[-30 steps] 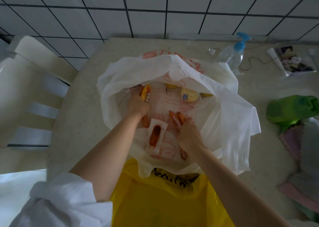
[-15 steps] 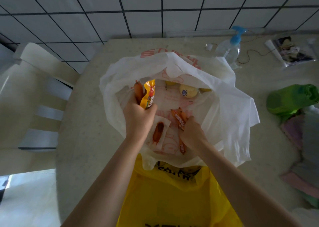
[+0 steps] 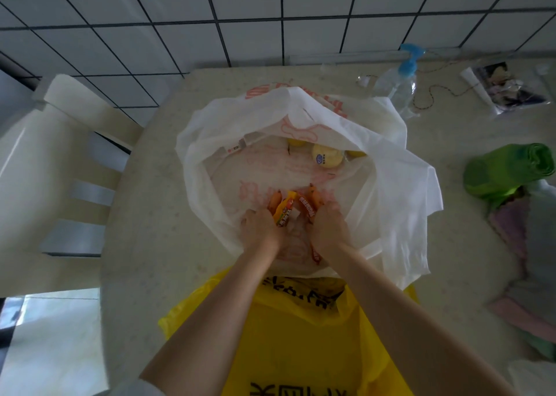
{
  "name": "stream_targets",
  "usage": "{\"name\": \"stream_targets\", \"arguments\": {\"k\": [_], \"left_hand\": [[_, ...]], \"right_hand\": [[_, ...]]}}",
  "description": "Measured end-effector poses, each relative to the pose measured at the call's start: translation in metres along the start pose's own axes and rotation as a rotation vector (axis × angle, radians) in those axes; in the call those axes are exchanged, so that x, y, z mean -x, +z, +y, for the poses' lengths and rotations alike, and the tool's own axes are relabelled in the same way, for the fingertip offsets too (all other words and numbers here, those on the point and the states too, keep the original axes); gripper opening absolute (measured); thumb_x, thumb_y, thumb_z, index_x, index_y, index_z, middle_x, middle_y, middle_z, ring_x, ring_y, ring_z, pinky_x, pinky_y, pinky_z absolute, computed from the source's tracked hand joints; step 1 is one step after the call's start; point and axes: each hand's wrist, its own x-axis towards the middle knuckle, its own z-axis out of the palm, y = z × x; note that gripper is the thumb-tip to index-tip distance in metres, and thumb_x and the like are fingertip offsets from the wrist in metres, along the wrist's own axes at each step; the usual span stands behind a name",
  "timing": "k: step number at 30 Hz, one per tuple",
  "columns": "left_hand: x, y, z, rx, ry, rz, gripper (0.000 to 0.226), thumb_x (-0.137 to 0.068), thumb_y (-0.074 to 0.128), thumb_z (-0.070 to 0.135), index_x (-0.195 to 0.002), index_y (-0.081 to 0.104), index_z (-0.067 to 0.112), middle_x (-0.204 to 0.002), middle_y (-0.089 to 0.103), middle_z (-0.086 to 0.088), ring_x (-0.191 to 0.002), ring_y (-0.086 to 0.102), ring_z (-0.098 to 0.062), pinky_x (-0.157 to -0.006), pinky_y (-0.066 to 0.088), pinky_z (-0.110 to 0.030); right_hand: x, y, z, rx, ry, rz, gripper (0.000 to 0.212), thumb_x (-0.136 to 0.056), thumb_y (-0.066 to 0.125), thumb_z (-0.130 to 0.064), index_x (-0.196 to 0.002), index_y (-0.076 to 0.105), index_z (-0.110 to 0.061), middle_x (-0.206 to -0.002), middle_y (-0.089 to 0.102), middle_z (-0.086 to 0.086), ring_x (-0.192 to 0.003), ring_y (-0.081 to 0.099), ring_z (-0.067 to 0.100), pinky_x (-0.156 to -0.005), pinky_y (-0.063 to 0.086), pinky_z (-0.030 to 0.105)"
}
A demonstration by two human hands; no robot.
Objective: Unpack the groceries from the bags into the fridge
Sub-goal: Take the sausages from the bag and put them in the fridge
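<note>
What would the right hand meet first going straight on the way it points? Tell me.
The right hand, gripping sausage sticks, points up the white bag. Bare bag floor comes first, then probably the stickered yellow fruit; depth is unclear.

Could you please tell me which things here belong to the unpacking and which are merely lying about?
Job: white bag; sausage packets; yellow fruit; yellow bag; left hand; right hand.

Lying about: spray bottle; green bag; chair.

2 bags [image 3: 391, 161], 3 lemons [image 3: 327, 156].
</note>
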Motion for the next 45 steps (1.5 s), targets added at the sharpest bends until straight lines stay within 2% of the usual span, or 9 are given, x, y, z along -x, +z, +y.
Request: {"name": "stream_targets", "arguments": {"k": [5,9,11,16,21,25,29,36,45], "left_hand": [[0.006,0.008,0.002,0.081,-0.008,0.029,0.062,-0.078,0.059,0.068,-0.105,0.063,0.012,-0.099,0.068,-0.007,-0.098,0.064,-0.028,-0.083,0.052,-0.038],[0.010,0.003,0.000,0.354,0.008,0.008,0.036,-0.082,0.068,0.039,-0.107,0.064,0.013,-0.091,0.070,-0.002,-0.087,0.068,-0.022,-0.074,0.057,-0.037],[0.016,-0.010,-0.001,0.552,0.017,0.046,0.037,-0.082,0.068,0.023,-0.118,0.059,0.024,-0.093,0.069,0.003,-0.079,0.066,-0.014,-0.062,0.054,-0.022],[0.037,-0.065,-0.005,0.845,0.004,0.252,0.009,-0.074,0.067,0.009,-0.081,0.068,0.015,-0.068,0.065,-0.001,-0.061,0.063,-0.018,-0.061,0.052,-0.033],[0.094,-0.095,-0.030,1.009,0.093,0.225,0.015,-0.075,0.069,0.004,-0.085,0.070,0.015,-0.075,0.069,-0.010,-0.067,0.066,-0.024,-0.058,0.055,-0.039],[0.157,-0.087,-0.074,1.160,0.098,0.158,0.020,-0.075,0.069,0.002,-0.095,0.067,0.002,-0.077,0.066,-0.023,-0.059,0.059,-0.030,-0.048,0.047,-0.031],[0.221,-0.073,-0.125,1.309,0.014,0.188,0.017,-0.079,0.063,-0.007,-0.091,0.069,0.004,-0.070,0.065,-0.015,-0.058,0.058,-0.027,-0.052,0.047,-0.031],[0.330,-0.049,-0.235,1.496,-0.071,0.219,0.025,-0.079,0.058,-0.014,-0.084,0.070,0.008,-0.076,0.065,-0.013,-0.061,0.055,-0.029,-0.054,0.046,-0.034],[0.470,-0.016,-0.399,1.598,-0.271,0.436,0.022,-0.085,0.061,-0.005,-0.106,0.062,0.003,-0.083,0.066,-0.012,-0.069,0.063,-0.026,-0.058,0.053,-0.035]], "right_hand": [[0.002,-0.002,0.002,-0.163,-0.004,-0.037,0.036,-0.095,0.054,-0.029,-0.125,0.052,-0.009,-0.101,0.056,0.007,-0.096,0.058,0.028,-0.074,0.042,0.030],[0.009,-0.006,-0.003,-0.405,0.021,-0.030,0.031,-0.094,0.055,-0.036,-0.112,0.054,-0.011,-0.090,0.057,0.001,-0.089,0.059,0.022,-0.062,0.044,0.018],[0.019,-0.012,-0.007,-0.514,0.000,-0.002,0.032,-0.093,0.056,-0.034,-0.111,0.048,-0.009,-0.091,0.057,0.003,-0.083,0.060,0.020,-0.053,0.043,0.018],[0.054,-0.033,-0.031,-0.643,-0.152,0.022,0.025,-0.096,0.050,-0.020,-0.115,0.037,-0.011,-0.086,0.048,-0.002,-0.062,0.050,0.007,-0.043,0.040,0.017],[0.099,-0.036,-0.051,-0.789,-0.161,-0.047,0.021,-0.092,0.053,-0.018,-0.109,0.043,-0.013,-0.097,0.060,0.009,-0.075,0.057,0.016,-0.060,0.049,0.027],[0.147,-0.020,-0.049,-0.819,-0.216,-0.137,0.023,-0.087,0.055,-0.017,-0.107,0.048,-0.007,-0.082,0.060,0.008,-0.073,0.059,0.021,-0.068,0.052,0.040],[0.206,0.006,-0.044,-0.796,-0.267,-0.249,0.017,-0.090,0.052,-0.013,-0.104,0.049,-0.006,-0.076,0.056,0.005,-0.067,0.056,0.016,-0.059,0.049,0.027],[0.322,0.086,-0.045,-0.676,-0.326,-0.377,0.010,-0.087,0.056,-0.012,-0.095,0.050,-0.010,-0.074,0.055,0.006,-0.063,0.056,0.017,-0.057,0.048,0.029],[0.477,0.200,-0.049,-0.451,-0.438,-0.637,0.015,-0.088,0.055,-0.021,-0.102,0.051,-0.016,-0.080,0.054,0.008,-0.071,0.058,0.019,-0.077,0.057,0.043]]}}
